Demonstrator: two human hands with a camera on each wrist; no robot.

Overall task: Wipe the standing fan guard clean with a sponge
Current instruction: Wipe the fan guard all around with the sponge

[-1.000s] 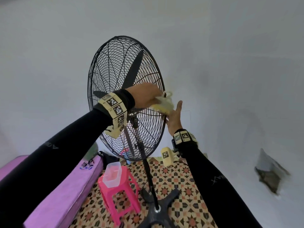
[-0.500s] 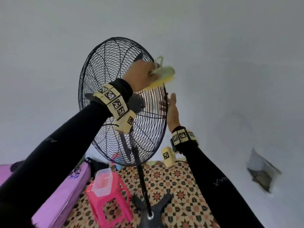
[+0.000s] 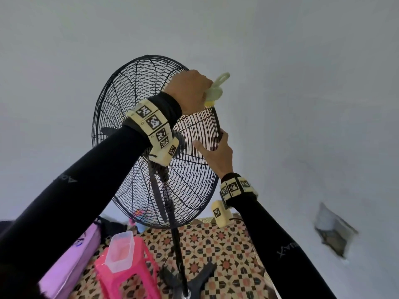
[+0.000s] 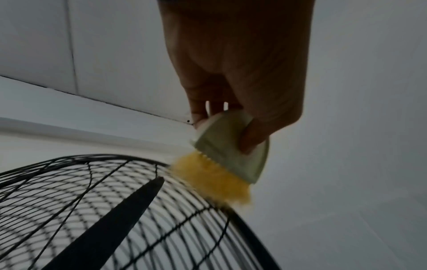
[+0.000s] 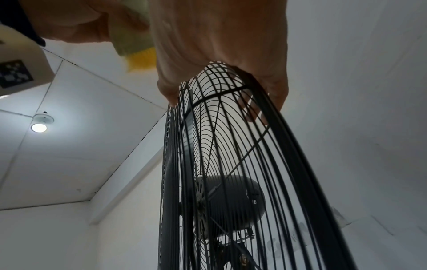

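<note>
Since one second ago your left hand (image 3: 190,91) is climbing along the right edge of the fan guard (image 3: 138,100), from about the middle height of the guard up to its top right rim, and it is carrying the sponge (image 4: 217,175) with it. Your fingers are clamped on the pale green holder of the sponge, and the yellow pad is touching the outer rim wires near the top of the guard, with some blur, so I judge you are wiping now. Your right hand (image 3: 218,152) is also sitting a little higher on the right rim of the guard than before; the thumb is lying on the front wires and the fingers are curling behind the rim, steadying the fan. To my judgement, the right rim is now mostly covered, and the top arc and the left side of the guard are waiting for you. Below the guard, a pink stool (image 3: 127,275) is standing with a clear plastic tub (image 3: 119,251) on it, beside the fan pole (image 3: 178,251), and a purple mat (image 3: 69,268) is lying left of the stool. Nothing is blocking the sponge, but the black blade (image 4: 110,224) is lying just behind the wires, and the guard may swing if you are pushing too hard.
</note>
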